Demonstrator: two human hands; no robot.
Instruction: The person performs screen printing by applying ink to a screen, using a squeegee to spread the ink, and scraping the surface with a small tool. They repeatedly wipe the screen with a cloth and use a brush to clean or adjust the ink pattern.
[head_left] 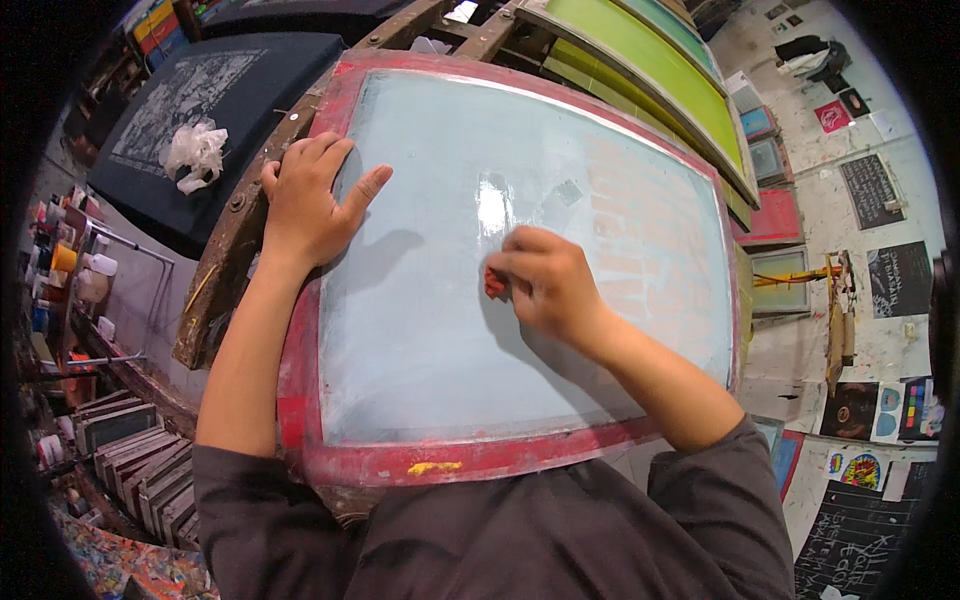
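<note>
White txt on blk boards, faint ltrs on blue screen.

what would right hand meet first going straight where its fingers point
Leftward over the pale mesh, probably the left hand near its wrist, or the red frame there; depth is unclear.

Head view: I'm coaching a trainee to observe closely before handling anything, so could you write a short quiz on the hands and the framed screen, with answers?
1. Multiple choice: what does the right hand hold?
A) a long wooden brush
B) a small crumpled red cloth-like wad
C) a flat green card

2. True or false: the left hand is at the left side of the large rectangular pale-blue screen with a red frame.

3. Fill in the blank: the paint-like smear on the frame's near rail is ____ in colour.

Key: 1. B; 2. True; 3. Yellow.
</note>
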